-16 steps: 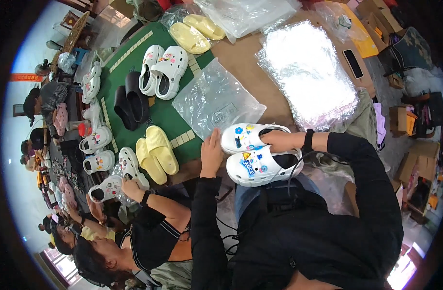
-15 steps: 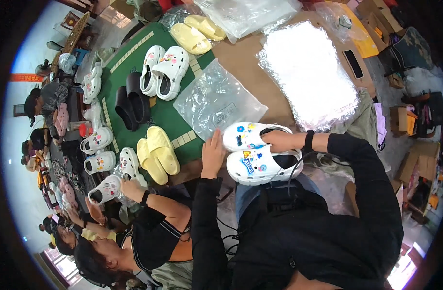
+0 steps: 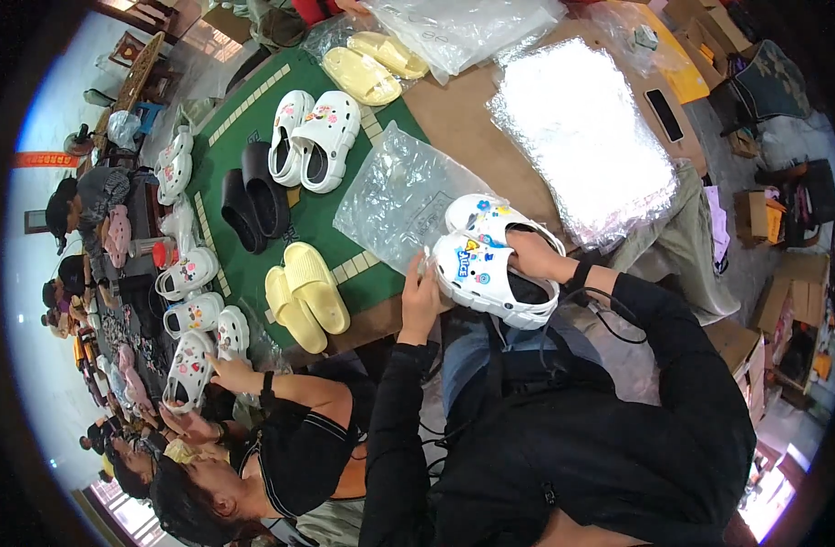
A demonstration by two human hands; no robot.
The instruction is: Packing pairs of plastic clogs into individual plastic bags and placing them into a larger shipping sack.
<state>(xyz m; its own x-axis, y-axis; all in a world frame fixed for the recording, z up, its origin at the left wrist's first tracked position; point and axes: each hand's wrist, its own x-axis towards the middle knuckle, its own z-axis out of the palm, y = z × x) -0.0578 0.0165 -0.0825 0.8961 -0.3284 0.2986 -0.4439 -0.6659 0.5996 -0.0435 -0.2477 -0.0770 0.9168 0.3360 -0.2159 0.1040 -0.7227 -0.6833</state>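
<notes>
My right hand (image 3: 536, 258) grips a pair of white clogs with its fingers inside the openings. The near clog (image 3: 472, 271) carries blue and yellow charms on its toe; the far clog (image 3: 479, 215) lies against it, also with colourful charms. Both toes point left, above my lap at the table edge. Beside the near clog's toe, my left hand (image 3: 420, 301) has its fingers closed at the lower corner of a clear plastic bag (image 3: 399, 196), which lies flat on the table.
Yellow slides (image 3: 308, 296), black clogs (image 3: 255, 196) and white clogs (image 3: 319, 146) stand on the green mat (image 3: 244, 109). A stack of shiny bags (image 3: 586, 137) and a phone (image 3: 664, 116) lie to the right. At left, a co-worker's hand (image 3: 235, 374) touches white clogs.
The white clogs have tilted and shifted slightly right, their toes raised over the bag's corner. My left hand has moved slightly right and closed at the bag's edge.
</notes>
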